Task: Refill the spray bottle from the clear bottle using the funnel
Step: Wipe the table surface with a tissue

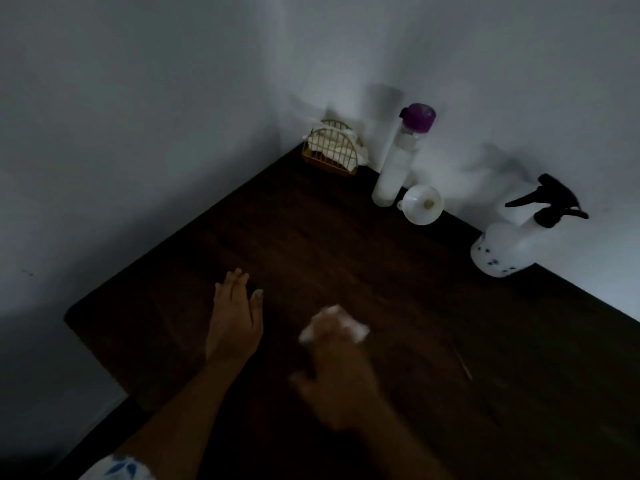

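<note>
The left hand (235, 323) lies spread, palm down, fingers straight on the dark wooden table (346, 258), probably to brace the body. Just right of it, the right hand (337, 386) is blurred over a crumpled white tissue wad (353, 325). It looks like wiping, but I cannot tell whether the fingers pinch or press it.

Well beyond both hands, in the wall corner, a gold wire napkin holder (329, 154) holds white napkins. To its right stands a tall clear plastic bottle with a purple cap (396, 164), capped and whitish inside; its level is unclear. Touching its base, a white plastic funnel (420, 204) sits empty. Farther right, well apart from the right hand, stands the white speckled spray bottle with a black trigger head (509, 247), with the head on and its contents unreadable. Refilling appears not yet begun.
</note>
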A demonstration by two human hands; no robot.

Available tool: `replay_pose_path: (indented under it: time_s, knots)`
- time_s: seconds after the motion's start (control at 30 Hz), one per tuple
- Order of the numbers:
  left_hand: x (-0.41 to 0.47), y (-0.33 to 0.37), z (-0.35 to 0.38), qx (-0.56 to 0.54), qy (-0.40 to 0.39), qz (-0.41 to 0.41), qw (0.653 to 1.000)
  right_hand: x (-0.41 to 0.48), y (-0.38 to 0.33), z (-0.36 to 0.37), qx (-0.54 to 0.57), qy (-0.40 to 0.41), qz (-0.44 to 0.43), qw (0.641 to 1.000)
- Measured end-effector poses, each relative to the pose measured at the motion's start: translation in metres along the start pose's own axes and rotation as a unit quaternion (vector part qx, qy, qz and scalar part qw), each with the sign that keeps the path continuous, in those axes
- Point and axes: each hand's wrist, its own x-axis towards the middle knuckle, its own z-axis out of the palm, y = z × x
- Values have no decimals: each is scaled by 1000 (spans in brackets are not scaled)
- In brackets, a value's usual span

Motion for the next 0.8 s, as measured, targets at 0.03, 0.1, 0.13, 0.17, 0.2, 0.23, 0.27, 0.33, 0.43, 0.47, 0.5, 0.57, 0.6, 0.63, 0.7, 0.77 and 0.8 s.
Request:
replay_pose_path:
  time_s: [0.03, 0.1, 0.13, 0.17, 0.2, 0.23, 0.27, 0.33, 0.43, 0.47, 0.5, 0.57, 0.6, 0.63, 0.7, 0.77, 0.8]
  knots:
    - [-1, -1, 0, 4, 0, 1, 1000, -5, -31, 20, 9, 9, -56, 998]
    - [-4, 0, -3, -6, -3, -16, 1000, -3, -71, 32, -38, -23, -118, 992]
    - [-6, 1, -6, -20, 4, -34, 999, 4, -75, 28, -39, -34, -126, 991]
    - [-7, 1, -9, -32, 18, -49, 998, 12, -65, 23, -27, -37, -141, 989]
    - [-11, -1, -11, -35, 31, -59, 997, 19, -51, 12, -13, -27, -145, 989]
    - [-17, -1, -11, -24, 32, -55, 998, 23, -29, 2, -8, -10, -122, 992]
    - [-27, -1, -10, -6, 21, -39, 999, 27, -2, -8, 0, 9, -81, 997]
    - [-52, 2, -4, 21, -12, 6, 1000, 32, 63, -29, -11, 18, 37, 999]
    - [-82, 11, 2, 56, -60, 53, 995, 11, 151, -67, -108, -14, 190, 976]
    - [-88, 13, 4, 66, -70, 68, 993, -1, 170, -76, -131, -41, 216, 967]
    - [-94, 17, 6, 72, -72, 75, 992, -14, 181, -82, -149, -70, 231, 959]
    - [-105, 27, 11, 72, -64, 54, 994, -36, 180, -83, -171, -106, 241, 949]
    - [-112, 35, 13, 67, -55, 36, 996, -47, 169, -83, -169, -110, 236, 951]
    - [-120, 44, 17, 56, -50, 16, 997, -59, 155, -78, -153, -101, 219, 958]
    - [-133, 57, 24, 44, -41, -13, 998, -87, 120, -56, -123, -65, 125, 982]
    - [-145, 71, 32, 34, -31, -21, 999, -115, 80, -28, -86, -33, 8, 996]
    - [-151, 77, 37, 25, -22, -22, 999, -125, 62, -12, -43, -37, -60, 997]
